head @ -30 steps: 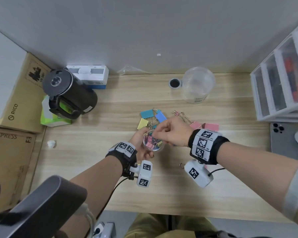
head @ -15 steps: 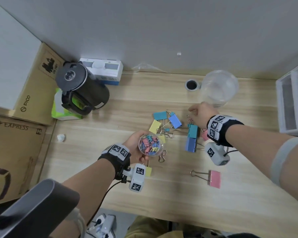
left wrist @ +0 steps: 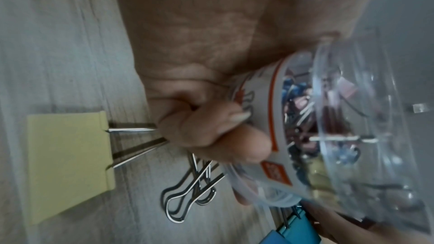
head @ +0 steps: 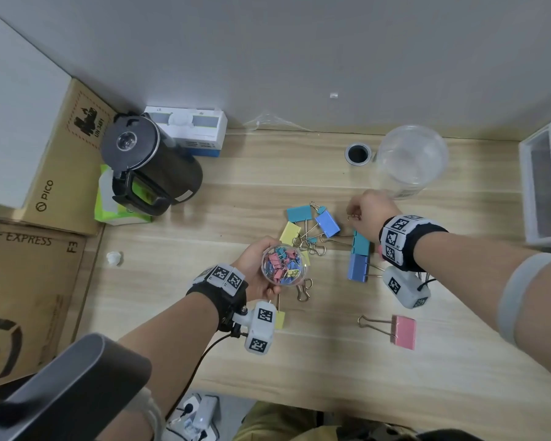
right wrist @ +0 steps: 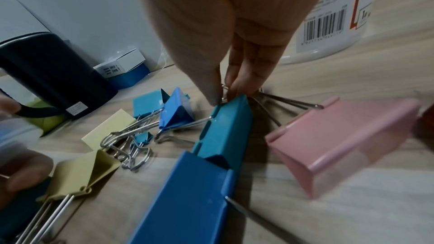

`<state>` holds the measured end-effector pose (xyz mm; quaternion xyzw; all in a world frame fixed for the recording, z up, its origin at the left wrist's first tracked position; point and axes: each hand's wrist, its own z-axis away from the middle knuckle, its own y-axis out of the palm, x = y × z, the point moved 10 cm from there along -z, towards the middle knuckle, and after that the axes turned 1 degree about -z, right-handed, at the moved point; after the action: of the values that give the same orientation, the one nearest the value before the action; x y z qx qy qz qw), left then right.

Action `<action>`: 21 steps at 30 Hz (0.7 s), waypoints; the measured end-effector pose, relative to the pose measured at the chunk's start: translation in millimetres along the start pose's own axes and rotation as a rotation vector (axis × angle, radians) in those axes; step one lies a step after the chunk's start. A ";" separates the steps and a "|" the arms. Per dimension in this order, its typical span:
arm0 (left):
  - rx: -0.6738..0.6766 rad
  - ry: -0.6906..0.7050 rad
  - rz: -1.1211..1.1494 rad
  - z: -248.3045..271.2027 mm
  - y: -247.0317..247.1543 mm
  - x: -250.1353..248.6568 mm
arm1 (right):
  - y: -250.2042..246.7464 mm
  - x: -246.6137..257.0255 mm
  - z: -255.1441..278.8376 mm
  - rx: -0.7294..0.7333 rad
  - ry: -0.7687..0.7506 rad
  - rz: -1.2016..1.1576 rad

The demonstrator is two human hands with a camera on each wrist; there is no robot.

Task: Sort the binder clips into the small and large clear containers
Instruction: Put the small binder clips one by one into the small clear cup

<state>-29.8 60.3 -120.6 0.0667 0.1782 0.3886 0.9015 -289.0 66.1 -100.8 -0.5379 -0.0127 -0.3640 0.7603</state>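
Note:
My left hand [head: 260,270] grips the small clear container [head: 283,265], which is full of small coloured clips; in the left wrist view my fingers [left wrist: 211,133] curl round its labelled wall [left wrist: 277,136]. My right hand [head: 368,214] is farther right, below the large clear container [head: 411,160]. Its thumb and fingers [right wrist: 237,81] pinch a wire handle [right wrist: 223,93] at the end of a teal clip [right wrist: 225,129]; a pink clip's [right wrist: 340,142] wires also run to those fingertips. Large teal [head: 299,213], blue [head: 328,222] and yellow [head: 289,233] clips lie between my hands.
A blue clip [head: 358,267] and a pink clip [head: 404,331] lie toward the front. A yellow clip [left wrist: 68,164] sits under my left wrist. A black kettle [head: 150,167] stands at the back left, white drawers [head: 544,186] at the right edge, a desk hole [head: 358,154] by the large container.
My right hand left the mouth of the small container and moved right and back to the large clips, where it now pinches a wire handle. My left hand keeps holding the container.

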 end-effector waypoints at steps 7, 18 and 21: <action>-0.003 0.023 0.011 -3.2 -1.5 -2.2 | -18.8 2.4 2.7 -0.068 0.071 -0.157; -0.031 0.049 -0.012 -4.6 14.2 -14.5 | -33.5 116.3 51.7 0.321 -0.137 -0.898; -0.033 0.075 -0.029 -4.4 17.9 -17.9 | -19.8 127.4 65.6 0.386 -0.146 -0.832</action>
<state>-54.9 59.5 -115.2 0.0345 0.2062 0.3807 0.9008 -182.2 48.5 -4.8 -0.3597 -0.3484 -0.5903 0.6330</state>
